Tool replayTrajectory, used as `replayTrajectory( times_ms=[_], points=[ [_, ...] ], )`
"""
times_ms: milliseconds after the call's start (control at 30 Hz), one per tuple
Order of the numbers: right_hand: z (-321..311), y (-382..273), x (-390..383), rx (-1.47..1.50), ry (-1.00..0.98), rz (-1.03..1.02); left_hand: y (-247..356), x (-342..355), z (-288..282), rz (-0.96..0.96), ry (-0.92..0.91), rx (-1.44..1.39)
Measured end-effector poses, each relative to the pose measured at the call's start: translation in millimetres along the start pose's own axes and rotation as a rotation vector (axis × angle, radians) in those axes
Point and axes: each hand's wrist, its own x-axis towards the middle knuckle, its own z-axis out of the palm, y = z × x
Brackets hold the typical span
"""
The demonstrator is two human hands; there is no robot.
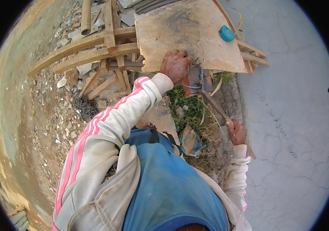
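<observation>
My left hand (176,66) is closed in a fist at the near edge of a worn plywood board (195,30). What it grips, if anything, is hidden under the fingers. Beside it a bent grey metal rod (193,86) curves in a loop over an orange-red block-like piece (189,81) at the board's edge. Lower right, my right hand (236,132) is wrapped around the long brown handle (215,106) of a tool. The tool's far end meets the bent rod; its exact shape there is unclear.
A teal tape measure (226,34) lies on the board's right side, with thin dark rods (156,5) at its far edge. Timber beams (83,42) run left above rubble. A heap of dark wire rings (84,107) lies on the ground. A cracked grey wall or slab (287,96) fills the right.
</observation>
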Motion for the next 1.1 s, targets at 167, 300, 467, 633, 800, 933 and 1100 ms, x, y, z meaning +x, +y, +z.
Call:
replayTrajectory(
  times_ms=[167, 300, 467, 633, 800, 933, 1100],
  points=[
    [-2.7, 0.1, 1.3, 0.012, -0.012, 0.014, 0.9, -0.4, 0.2, -0.009, 0.011, 0.006],
    [-1.8, -7.0, -5.7, -0.073, 0.039, 0.031, 0.7, 1.0, 0.8, -0.018, 0.004, -0.014],
    [1.6, -15.7, -10.9, -0.069, 0.059, 0.108, -1.6, 1.3, 2.3, -0.014, -0.005, 0.015],
    [6.1, -19.1, -15.4, -0.079, 0.102, 0.159, -1.8, 2.7, 4.5, -0.027, -0.04, 0.026],
    [13.4, -45.6, -34.3, -0.13, 0.118, 0.294, -0.7, 4.1, 2.4, -0.043, -0.067, 0.031],
    [29.2, -90.7, -64.4, -0.102, 0.138, 0.463, 1.2, 3.9, -0.7, -0.037, -0.085, 0.05],
    [49.3, -135.0, -84.7, -0.097, 0.264, 0.564, 1.0, 7.9, -2.7, -0.041, -0.109, 0.039]
  ],
)
